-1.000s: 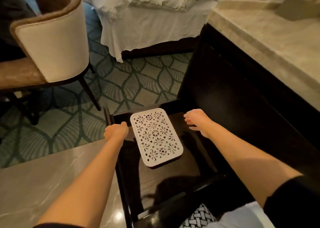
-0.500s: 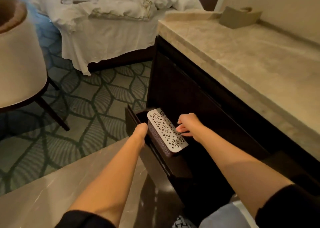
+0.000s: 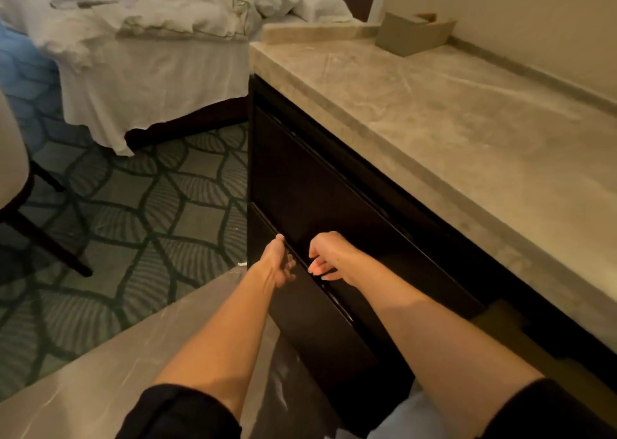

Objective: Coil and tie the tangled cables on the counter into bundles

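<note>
No cables show anywhere in the head view. My left hand point(image 3: 277, 261) rests against the outer face of a dark drawer front point(image 3: 314, 311), thumb up at its top edge, fingers relaxed. My right hand point(image 3: 329, 259) hovers just over the narrow gap behind that front, its fingers loosely bent and holding nothing. The drawer sits almost flush with the dark cabinet point(image 3: 300, 178). Above the cabinet runs the beige marble counter point(image 3: 434, 121), and the stretch of it in view is bare.
A tan tissue box point(image 3: 414, 33) stands at the counter's far end by the wall. A bed with white linen point(image 3: 150, 71) lies beyond the patterned carpet point(image 3: 140, 211). A chair point(image 3: 13, 171) is at the left edge and a low marble surface point(image 3: 100, 372) lies under my left arm.
The drawer has slid in from wide open to almost closed, hiding the white patterned box inside it. Both hands moved in with it, and the view swung right towards the counter.
</note>
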Demonstrator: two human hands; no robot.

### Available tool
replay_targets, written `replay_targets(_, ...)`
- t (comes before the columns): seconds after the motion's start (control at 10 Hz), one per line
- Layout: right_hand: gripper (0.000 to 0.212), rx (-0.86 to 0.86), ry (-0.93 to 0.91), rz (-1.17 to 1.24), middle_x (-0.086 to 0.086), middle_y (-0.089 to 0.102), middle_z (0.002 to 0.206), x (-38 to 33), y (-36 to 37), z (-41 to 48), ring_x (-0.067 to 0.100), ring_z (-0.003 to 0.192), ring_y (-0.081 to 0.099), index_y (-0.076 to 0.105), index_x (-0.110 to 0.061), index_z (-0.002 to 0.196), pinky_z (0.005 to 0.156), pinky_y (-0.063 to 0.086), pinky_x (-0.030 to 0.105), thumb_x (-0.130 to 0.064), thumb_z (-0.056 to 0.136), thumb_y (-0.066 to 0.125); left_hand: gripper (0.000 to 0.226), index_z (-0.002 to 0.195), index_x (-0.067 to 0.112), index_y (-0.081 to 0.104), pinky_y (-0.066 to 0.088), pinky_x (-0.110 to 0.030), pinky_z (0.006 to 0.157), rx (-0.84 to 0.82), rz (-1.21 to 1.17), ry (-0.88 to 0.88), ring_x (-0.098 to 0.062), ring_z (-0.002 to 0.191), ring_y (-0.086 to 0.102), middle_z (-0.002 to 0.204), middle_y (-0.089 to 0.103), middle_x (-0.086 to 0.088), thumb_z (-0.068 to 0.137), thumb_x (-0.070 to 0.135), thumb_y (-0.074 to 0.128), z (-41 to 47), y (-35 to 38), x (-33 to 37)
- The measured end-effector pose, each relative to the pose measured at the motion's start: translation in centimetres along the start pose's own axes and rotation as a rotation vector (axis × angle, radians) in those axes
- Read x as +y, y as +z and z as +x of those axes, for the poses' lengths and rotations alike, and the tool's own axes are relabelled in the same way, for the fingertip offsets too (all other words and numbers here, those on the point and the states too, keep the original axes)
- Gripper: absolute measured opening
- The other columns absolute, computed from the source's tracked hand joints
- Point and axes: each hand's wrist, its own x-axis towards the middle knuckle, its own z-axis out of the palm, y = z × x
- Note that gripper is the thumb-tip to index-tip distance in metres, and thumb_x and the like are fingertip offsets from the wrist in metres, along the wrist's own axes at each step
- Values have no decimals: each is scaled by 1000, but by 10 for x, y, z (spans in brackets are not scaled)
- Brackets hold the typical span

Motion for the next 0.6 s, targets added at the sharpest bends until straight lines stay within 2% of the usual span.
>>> replay_targets(0.1,29,9,-23,-42,13,68,110,1,-3,-2,14,77,57,55,0,119,87,52,30,-13,97,41,58,133,3,42,15,-47,116,-57,-15,-18,-19,120,49,89,59,-6,100,44,16,9,1,1)
replay_targets(0.2,28,10,-53,-49,14,68,109,2,-5,-8,15,83,58,55,-1,118,87,51,30,-13,97,42,60,146,5,21,10,-47,115,-96,-53,-25,-21,139,27,128,55,-11,101,43,12,10,0,-2)
replay_targets(0.3,28,25,-72,-24,13,67,107,3,-6,-12,16,87,62,54,-3,121,82,51,29,-14,97,44,58,147,7,15,8,-48,114,-116,-85,-20,-21,142,19,151,28,-8,101,42,9,2,2,-4)
replay_targets(0.4,32,57,-107,20,14,67,106,0,-7,-18,14,77,62,49,-6,128,63,49,23,-14,97,45,49,137,6,38,21,-47,112,-38,-117,45,-24,128,42,123,55,-10,102,34,19,-6,3,2)
replay_targets(0.5,26,72,-145,139,15,66,106,-12,-14,-34,12,64,57,55,-3,118,50,44,21,-11,95,45,22,96,7,52,45,-35,73,206,-85,219,-20,65,52,77,56,-9,96,14,31,-23,7,32)
replay_targets(0.6,20,87,-274,334,13,63,88,-36,-32,-57,15,60,54,59,0,103,49,43,22,-8,93,44,21,82,5,50,39,-26,51,323,-74,431,-18,54,48,67,52,-9,94,6,32,-57,19,76)
